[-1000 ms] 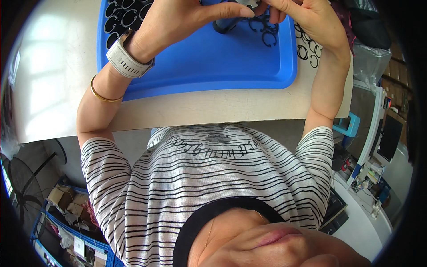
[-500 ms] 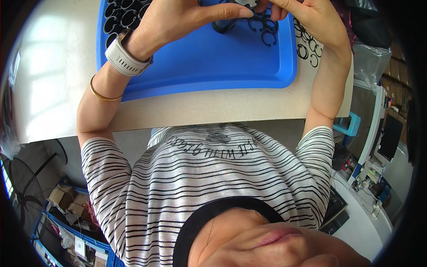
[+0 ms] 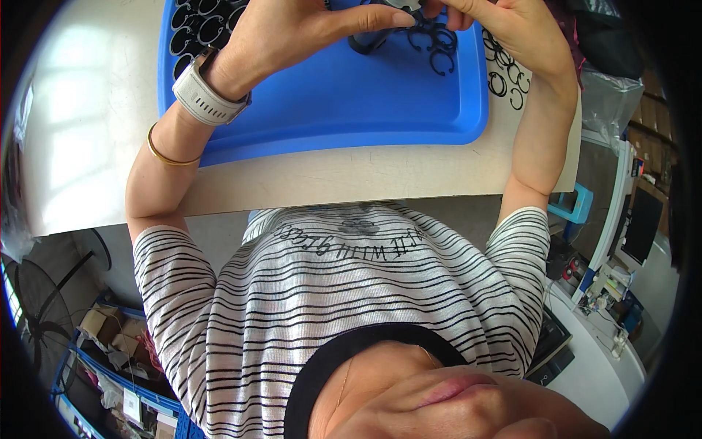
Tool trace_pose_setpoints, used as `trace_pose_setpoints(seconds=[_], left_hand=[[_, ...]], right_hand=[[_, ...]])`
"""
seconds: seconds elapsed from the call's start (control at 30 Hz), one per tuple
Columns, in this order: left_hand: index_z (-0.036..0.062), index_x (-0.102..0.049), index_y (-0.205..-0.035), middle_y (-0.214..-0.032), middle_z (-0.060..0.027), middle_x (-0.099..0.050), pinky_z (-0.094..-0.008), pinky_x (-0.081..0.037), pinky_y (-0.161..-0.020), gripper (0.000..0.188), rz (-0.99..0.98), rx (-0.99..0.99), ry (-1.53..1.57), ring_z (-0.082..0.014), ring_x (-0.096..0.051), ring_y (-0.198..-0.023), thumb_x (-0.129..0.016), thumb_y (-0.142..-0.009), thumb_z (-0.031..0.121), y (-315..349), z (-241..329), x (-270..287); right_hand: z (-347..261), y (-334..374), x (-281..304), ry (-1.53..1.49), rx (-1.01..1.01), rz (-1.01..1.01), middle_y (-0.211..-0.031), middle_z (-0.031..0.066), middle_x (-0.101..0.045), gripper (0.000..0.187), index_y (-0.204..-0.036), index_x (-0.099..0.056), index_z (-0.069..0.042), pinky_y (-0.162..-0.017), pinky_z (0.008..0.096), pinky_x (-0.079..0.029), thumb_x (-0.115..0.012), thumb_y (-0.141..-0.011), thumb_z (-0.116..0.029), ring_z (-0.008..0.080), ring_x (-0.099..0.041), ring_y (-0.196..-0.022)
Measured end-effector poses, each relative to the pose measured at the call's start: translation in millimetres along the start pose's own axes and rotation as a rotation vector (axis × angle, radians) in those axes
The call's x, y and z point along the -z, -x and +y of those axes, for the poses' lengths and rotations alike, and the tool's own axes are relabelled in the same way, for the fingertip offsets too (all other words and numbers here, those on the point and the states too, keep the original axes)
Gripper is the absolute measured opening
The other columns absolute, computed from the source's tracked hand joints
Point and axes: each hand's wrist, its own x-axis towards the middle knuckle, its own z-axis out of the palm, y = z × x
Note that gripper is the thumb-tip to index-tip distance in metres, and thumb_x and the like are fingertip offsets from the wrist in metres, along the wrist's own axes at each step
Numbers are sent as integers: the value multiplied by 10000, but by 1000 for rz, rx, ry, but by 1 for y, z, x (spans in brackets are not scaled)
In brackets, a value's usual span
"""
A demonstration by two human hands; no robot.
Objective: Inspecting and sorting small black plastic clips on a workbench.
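At the top edge of the view, my left hand [image 3: 296, 33] reaches over a blue tray [image 3: 329, 102], its thumb stretched against a round silvery metal part [image 3: 412, 4]. Most of that part and my left fingertips are cut off by the frame. My right hand [image 3: 515, 36] has its fingers bent in at the part's right side; what they pinch, if anything, is hidden. Below the hands, a black ring-shaped piece [image 3: 368, 42] sits in the tray. Several black snap rings [image 3: 442, 61] lie near the tray's right wall.
Black cylindrical sleeves [image 3: 210, 29] crowd the tray's left side. More snap rings [image 3: 516, 97] lie on the pale table [image 3: 351, 179], right of the tray. A floor fan [image 3: 44, 307] and a blue-framed shelf with boxes [image 3: 121, 329] stand at lower left.
The metal part has turned or tilted slightly, and its toothed-looking edge shows less. Both hands stay almost in place.
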Motion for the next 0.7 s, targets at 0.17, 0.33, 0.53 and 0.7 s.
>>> trace_pose_setpoints(seconds=[0.17,0.33,0.53,0.7], left_hand=[[1,-638,-1176,-1060,-80,-699,-305,-549,-871,470,79,-179,-98,-159,-664,-962,-893,-803,132,-1,-3,1],[1,-644,-1185,-1058,-81,-703,-304,-552,-876,496,44,-151,-116,-162,-666,-960,-904,-789,149,-2,0,-1],[-1,-646,-1200,-1060,-78,-714,-308,-561,-889,530,14,-70,-84,-164,-664,-961,-913,-767,147,1,0,-4],[4,-651,-1204,-1069,-69,-714,-299,-563,-874,533,12,-141,-143,-156,-660,-954,-913,-758,135,-1,1,-2]], right_hand=[[6,-1,1,-67,77,17,-828,26,-699,195,-1076,-666,-9,-614,201,-511,-651,-1031,-198,59,-619,-671],[8,-1,-1,-99,125,36,-795,-1,-665,177,-1021,-664,-23,-573,180,-460,-684,-1013,-200,38,-575,-644],[8,-2,1,-121,114,7,-756,-27,-625,161,-957,-658,-35,-528,167,-403,-708,-997,-184,17,-528,-615],[11,-3,-1,-133,192,59,-735,-25,-622,144,-945,-658,-43,-504,167,-407,-697,-1001,-170,16,-532,-589]])
